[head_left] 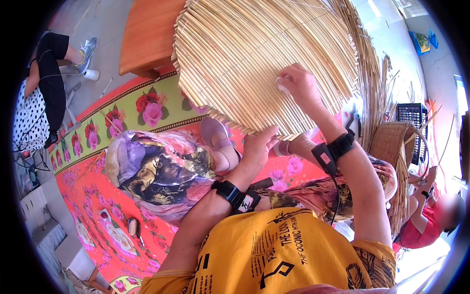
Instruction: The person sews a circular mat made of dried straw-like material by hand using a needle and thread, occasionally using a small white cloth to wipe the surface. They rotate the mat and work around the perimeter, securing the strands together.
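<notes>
A large rounded mat of pale reed stalks point(245, 63), laid side by side and bound with thin thread, spreads out in front of me. At its near edge my left hand point(259, 143) grips the rim, with some fingers hidden under or behind it. My right hand point(301, 87) is over the right half of the mat, closed on a small white wad point(283, 85) that looks like cloth or tissue. The wad is close to the stalks; whether it touches them I cannot tell.
A red floral cloth point(98, 196) covers the floor, with a knife-like tool point(134, 229) on it. A wooden table point(147, 39) stands far left. Long reed bundles point(374, 73), a woven basket point(391, 139) and a dark crate point(412, 122) line the right. Two other people sit at the sides.
</notes>
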Demonstrator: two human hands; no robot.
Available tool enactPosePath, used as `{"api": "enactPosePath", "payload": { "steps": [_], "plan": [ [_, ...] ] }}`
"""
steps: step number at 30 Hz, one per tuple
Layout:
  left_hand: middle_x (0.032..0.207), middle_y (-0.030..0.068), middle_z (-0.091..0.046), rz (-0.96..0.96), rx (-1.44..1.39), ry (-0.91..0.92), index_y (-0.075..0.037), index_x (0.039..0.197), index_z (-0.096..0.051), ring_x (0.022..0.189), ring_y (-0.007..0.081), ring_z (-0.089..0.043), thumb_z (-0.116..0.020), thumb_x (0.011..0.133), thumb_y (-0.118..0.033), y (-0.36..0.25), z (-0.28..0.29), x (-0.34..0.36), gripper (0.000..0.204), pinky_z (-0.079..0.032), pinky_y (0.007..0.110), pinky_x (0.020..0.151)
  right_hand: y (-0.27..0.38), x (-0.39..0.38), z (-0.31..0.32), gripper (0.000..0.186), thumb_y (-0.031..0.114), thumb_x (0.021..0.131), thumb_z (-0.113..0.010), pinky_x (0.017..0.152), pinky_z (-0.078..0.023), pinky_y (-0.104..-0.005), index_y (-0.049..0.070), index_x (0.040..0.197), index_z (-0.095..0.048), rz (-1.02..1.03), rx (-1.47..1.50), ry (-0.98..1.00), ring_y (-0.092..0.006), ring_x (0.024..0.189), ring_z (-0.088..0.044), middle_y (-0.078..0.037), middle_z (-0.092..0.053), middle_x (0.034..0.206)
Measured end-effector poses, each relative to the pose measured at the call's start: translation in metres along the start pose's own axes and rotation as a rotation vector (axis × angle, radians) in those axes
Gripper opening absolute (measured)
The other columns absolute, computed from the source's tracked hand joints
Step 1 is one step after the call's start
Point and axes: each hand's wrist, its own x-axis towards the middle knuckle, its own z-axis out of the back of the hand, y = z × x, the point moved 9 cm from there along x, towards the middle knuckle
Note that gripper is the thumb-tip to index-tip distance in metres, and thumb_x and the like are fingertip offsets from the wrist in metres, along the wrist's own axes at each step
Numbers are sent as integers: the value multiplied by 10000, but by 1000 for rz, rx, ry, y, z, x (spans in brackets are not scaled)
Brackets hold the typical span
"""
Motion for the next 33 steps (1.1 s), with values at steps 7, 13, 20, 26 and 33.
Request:
{"api": "enactPosePath", "payload": {
  "steps": [7,13,20,26,33],
  "plan": [
    [1158,89,-626,31,13,-8,-20,1186,-551,1085,226,-620,-648,876,-54,-3,-4,-3,327,-510,426,979,2,-32,-4,160,75,999,-442,985,-516,-455,40,1084,-573,-377,1490,144,-313,1108,-614,-181,-612,1191],
    [1149,82,-629,29,26,-17,-20,1177,-558,1086,217,-619,-642,883,-55,-3,-4,-2,308,-511,423,974,16,-41,1,173,153,1002,-481,1033,-471,-489,48,1087,-588,-329,1664,218,-329,1171,-575,-191,-579,1261],
    [1176,82,-632,50,-16,27,-18,1211,-558,1102,223,-614,-676,859,-50,-3,-6,-2,372,-507,404,968,-18,-48,23,157,153,883,-670,742,-511,-336,25,970,-643,-285,443,68,-214,830,-636,-78,-631,976],
    [1181,76,-629,70,-22,12,-31,1211,-555,1107,224,-612,-681,850,-43,0,-4,-2,382,-500,411,975,7,-39,13,136,110,816,-685,734,-498,-380,52,939,-671,60,-128,-115,-300,812,-628,-128,-609,913],
    [1184,75,-624,60,-9,-8,-37,1211,-549,1116,221,-605,-681,848,-43,1,-2,-3,387,-487,421,986,3,-21,7,148,166,819,-664,721,-492,-428,54,917,-665,-40,-196,-86,-328,811,-634,-137,-625,902]
  ]
}}
